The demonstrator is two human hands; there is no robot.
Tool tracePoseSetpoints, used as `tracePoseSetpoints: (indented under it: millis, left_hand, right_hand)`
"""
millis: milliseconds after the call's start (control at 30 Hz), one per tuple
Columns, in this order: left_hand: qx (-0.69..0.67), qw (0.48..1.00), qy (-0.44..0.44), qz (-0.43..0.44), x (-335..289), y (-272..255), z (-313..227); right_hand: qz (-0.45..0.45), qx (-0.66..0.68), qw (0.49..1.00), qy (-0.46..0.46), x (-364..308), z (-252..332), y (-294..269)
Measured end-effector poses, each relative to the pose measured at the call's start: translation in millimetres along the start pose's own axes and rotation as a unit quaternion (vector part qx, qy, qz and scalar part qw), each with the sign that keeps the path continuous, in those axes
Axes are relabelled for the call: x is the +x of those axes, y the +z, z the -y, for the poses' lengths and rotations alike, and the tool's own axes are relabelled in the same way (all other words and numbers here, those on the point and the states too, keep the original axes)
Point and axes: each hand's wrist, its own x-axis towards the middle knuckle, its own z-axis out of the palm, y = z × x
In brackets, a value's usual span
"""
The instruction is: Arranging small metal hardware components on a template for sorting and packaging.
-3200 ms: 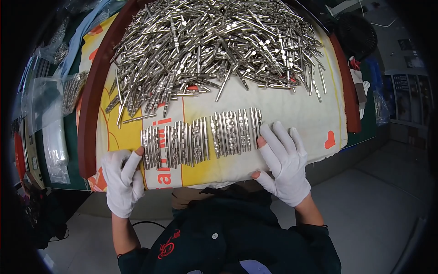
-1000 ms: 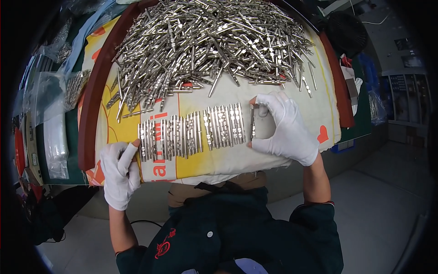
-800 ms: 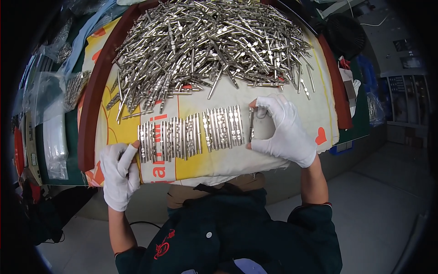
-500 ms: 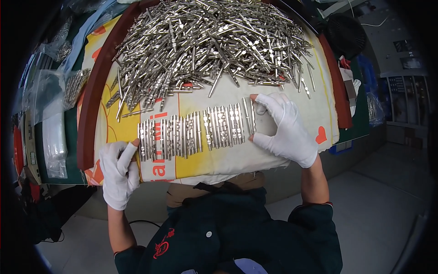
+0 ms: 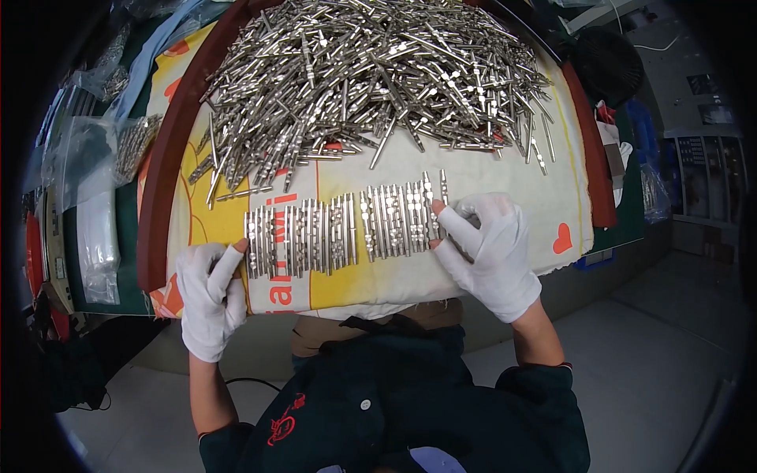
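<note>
Slim silver metal rods with stepped, notched shafts lie side by side in a row [image 5: 302, 238] on a printed cloth [image 5: 505, 225]. My left hand [image 5: 209, 296], in a white glove with bare fingertips, rests at the row's left end. One of its fingertips touches the outermost rod, while the other fingers are loosely bent and apart. At the right end my right hand [image 5: 493, 256], gloved alike, has its thumb and index tips spaced apart against the last rods. A single rod [image 5: 444, 185] stands slightly out from the row, partly hidden by that hand.
A large heap of similar loose rods [image 5: 371, 79] covers the far side of the cloth. Dark red wooden rails [image 5: 162, 189] border the work surface left and right. Clear plastic bags [image 5: 95, 213] lie at the left, and a black fan-like object [image 5: 605, 63] is at the far right.
My right hand has moved slightly left and nearer to me, bringing its rods against the row. Its thumb and index finger are closer together. My left hand keeps its place at the row's end.
</note>
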Motion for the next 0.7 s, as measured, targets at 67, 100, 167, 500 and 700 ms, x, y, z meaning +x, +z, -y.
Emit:
tracePoseSetpoints:
  millis: [67, 100, 167, 500, 700]
  left_hand:
    - [0.000, 1.000, -0.004, 0.003, 0, 0, 0]
    - [0.000, 1.000, -0.002, 0.001, 0, 1, 0]
    - [-0.001, 1.000, 0.001, -0.001, 0, 2, 1]
    - [0.029, 1.000, -0.003, 0.009, -3, -3, 2]
    - [0.008, 0.993, 0.044, 0.107, 16, -13, -35]
  right_hand:
    - [0.002, -0.017, 1.000, 0.000, -3, 2, 1]
    - [-0.003, -0.032, 0.999, -0.001, -4, 3, 0]
    - [-0.006, -0.049, 0.999, -0.002, -6, 5, 1]
    - [-0.047, 0.006, 0.999, -0.022, -7, 12, 3]
    - [0.091, 0.053, 0.990, -0.095, 9, 31, -7]
